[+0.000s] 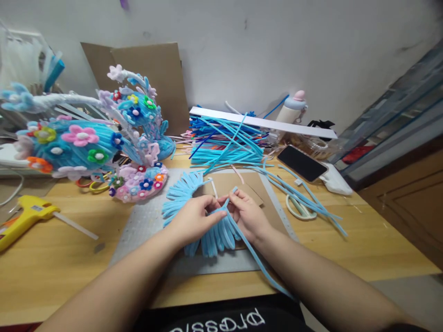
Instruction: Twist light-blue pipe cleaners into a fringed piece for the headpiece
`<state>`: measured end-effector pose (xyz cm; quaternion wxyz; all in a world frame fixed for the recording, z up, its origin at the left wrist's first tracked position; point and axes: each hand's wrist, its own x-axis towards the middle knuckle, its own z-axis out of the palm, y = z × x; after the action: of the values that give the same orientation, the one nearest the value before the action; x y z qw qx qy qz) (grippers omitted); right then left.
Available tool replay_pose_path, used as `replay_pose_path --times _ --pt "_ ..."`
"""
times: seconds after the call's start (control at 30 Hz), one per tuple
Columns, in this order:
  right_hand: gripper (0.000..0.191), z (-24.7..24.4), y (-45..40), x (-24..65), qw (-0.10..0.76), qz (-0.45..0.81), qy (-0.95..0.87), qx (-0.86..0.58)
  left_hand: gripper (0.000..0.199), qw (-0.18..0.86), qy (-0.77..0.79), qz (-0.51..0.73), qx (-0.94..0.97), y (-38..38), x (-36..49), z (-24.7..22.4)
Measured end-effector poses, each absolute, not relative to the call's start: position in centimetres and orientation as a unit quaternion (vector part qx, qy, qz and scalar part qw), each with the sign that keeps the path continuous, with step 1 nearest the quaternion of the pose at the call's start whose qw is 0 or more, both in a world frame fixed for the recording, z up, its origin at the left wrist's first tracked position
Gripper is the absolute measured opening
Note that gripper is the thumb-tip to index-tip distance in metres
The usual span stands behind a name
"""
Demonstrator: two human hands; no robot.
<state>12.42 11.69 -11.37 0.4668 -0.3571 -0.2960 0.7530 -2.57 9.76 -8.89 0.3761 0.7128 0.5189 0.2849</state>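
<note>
A wooden table (367, 246) carries a grey mat (136, 235), a yellow glue gun (30, 211) and a black phone (302, 163).

The person wears a black garment (214, 308) with rounded white lettering (255, 317); both forearms (143, 267) are bare.

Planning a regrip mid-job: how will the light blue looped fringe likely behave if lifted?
The looped fringe is probably light, being made of thin, fuzzy strands. It should flex yet hold its shape fairly well, since its many loops keep their bends. Its long loose tail may swing or snag, as it trails toward the table's near edge.
</note>
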Motion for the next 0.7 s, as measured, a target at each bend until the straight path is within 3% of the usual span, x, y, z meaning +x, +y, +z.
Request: replay_pose_path --times 0.13,0.4,0.53,0.7 --pt "0.019 -10.7 11.9 13.0 0.471 0.756 -0.291 -0.349 0.017 0.317 0.501 0.264 0.761 9.8 -2.8 -8.4" --pt "0.034 -9.6 11.1 13.8 0.253 0.798 -0.473 -0.273 0.024 0.172 0.609 0.239 0.736 10.2 -4.1 -8.2" --pt "0.029 -9.6 11.2 13.9 0.227 0.787 -0.505 -0.273 0.025 0.219 0.585 0.257 0.737 10.0 -3.9 -7.6" --pt "0.039 -8.9 10.7 14.0 0.233 0.766 -0.521 -0.296 0.030 0.266 0.558 0.275 0.737 10.0 -3.6 -7.3"
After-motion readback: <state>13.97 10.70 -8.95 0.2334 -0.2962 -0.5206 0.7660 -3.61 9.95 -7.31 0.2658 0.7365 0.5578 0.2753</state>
